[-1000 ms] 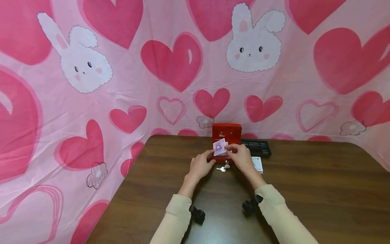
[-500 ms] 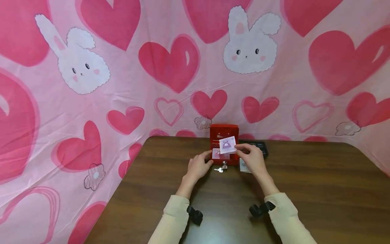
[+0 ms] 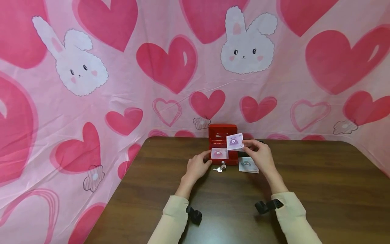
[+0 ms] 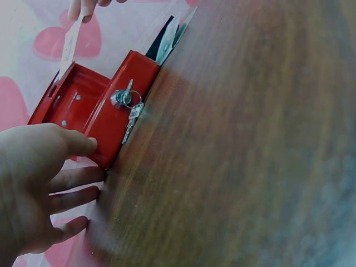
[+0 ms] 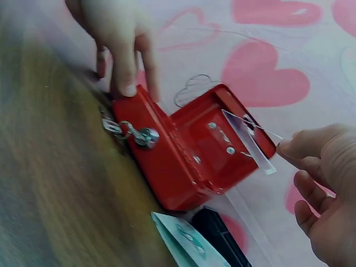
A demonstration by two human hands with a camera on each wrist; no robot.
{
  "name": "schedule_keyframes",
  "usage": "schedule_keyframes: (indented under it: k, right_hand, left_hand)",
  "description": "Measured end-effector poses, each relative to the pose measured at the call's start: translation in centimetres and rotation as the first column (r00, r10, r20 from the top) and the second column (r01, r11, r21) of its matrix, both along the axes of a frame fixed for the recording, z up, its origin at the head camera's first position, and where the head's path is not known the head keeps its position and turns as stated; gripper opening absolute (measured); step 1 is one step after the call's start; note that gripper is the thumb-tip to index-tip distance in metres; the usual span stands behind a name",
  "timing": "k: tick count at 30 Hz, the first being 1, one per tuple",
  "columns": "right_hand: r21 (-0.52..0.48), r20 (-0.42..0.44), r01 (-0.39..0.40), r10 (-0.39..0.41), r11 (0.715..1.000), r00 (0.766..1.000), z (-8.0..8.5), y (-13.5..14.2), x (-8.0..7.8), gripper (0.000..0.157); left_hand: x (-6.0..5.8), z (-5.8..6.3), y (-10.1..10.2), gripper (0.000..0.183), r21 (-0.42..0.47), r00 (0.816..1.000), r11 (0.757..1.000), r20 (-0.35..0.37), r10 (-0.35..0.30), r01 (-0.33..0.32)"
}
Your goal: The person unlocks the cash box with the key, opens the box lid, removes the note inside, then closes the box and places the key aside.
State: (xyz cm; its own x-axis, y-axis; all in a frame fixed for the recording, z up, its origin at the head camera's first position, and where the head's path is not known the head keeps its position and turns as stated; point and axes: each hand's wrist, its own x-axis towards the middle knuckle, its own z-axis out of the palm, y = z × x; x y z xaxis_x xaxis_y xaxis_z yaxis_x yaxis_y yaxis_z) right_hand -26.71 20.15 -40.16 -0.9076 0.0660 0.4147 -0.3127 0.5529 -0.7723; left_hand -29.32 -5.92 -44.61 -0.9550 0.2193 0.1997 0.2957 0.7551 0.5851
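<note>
A red cash box [image 3: 232, 162] stands with its lid up at the far side of the table. My left hand [image 3: 197, 166] holds its left front corner, thumb on the front and the other fingers along the side. My right hand [image 3: 262, 159] pinches a purple play banknote [image 3: 234, 141] by its right edge, raised over the box's right side. A pinkish play banknote [image 3: 219, 153] lies in the box at the left. Keys [image 4: 133, 114] hang from the lock on the front. In the right wrist view the held banknote [image 5: 250, 144] appears folded or doubled.
Bluish-green play banknotes [image 3: 247, 164] lie on the table right of the box. A black tray [image 5: 222, 236], mostly hidden in the head view, sits behind them. A heart-patterned pink cloth [image 3: 170, 64] hangs along the table's back edge.
My right hand has lifted the purple banknote out of the box and moved it up and right. The pinkish banknote beneath is now uncovered. My left hand stays at the box's corner.
</note>
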Motion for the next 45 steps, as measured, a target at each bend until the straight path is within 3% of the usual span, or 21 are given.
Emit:
schedule_keyframes:
  k: [5,12,24,45]
  right_hand:
    - [0.000,-0.037,-0.001,0.001,1.000,0.999,0.6,1.1,0.0,0.029]
    - [0.021,-0.038,-0.067,0.068,0.998,0.997,1.1,2.4,0.2,0.032]
    - [0.076,0.151,-0.150,0.138,0.986,0.979,2.0,4.6,1.1,0.044]
    - [0.116,0.305,-0.225,0.181,0.967,0.935,1.3,10.3,2.8,0.045]
  left_hand:
    - [-0.1,0.0,0.1,0.046,0.000,1.000,1.000,-0.010,-0.004,0.004]
    - [0.0,0.0,0.0,0.046,0.013,1.000,1.000,-0.001,-0.007,0.007]
    - [-0.2,-0.3,0.1,0.046,0.015,1.000,1.000,0.002,-0.001,0.001]
    - [-0.2,-0.4,0.1,0.045,0.022,1.000,1.000,-0.009,0.004,-0.003]
